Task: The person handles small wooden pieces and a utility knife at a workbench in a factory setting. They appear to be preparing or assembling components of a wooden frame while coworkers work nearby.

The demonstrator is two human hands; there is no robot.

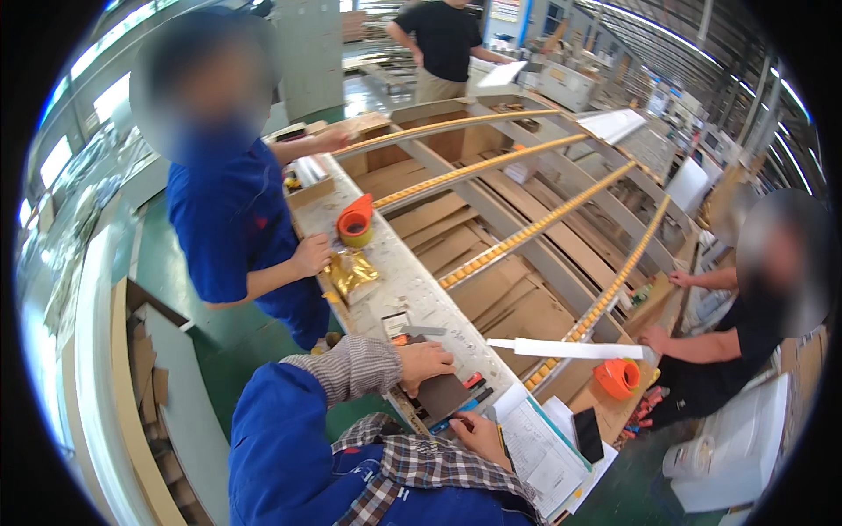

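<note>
Left hand (426,365) lies unclenched atop the flat dark-brown panel (441,399); right hand (481,437), can't tell. Lopsided pressing could skid the panel, imo.

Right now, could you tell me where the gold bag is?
In the head view, the gold bag lies left of centre on the bench, just below an orange roll and beside a co-worker's hand.

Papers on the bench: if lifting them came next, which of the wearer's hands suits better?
Probably the right hand: it is beside the papers, while the left hand is farther off, on the dark panel.
</note>
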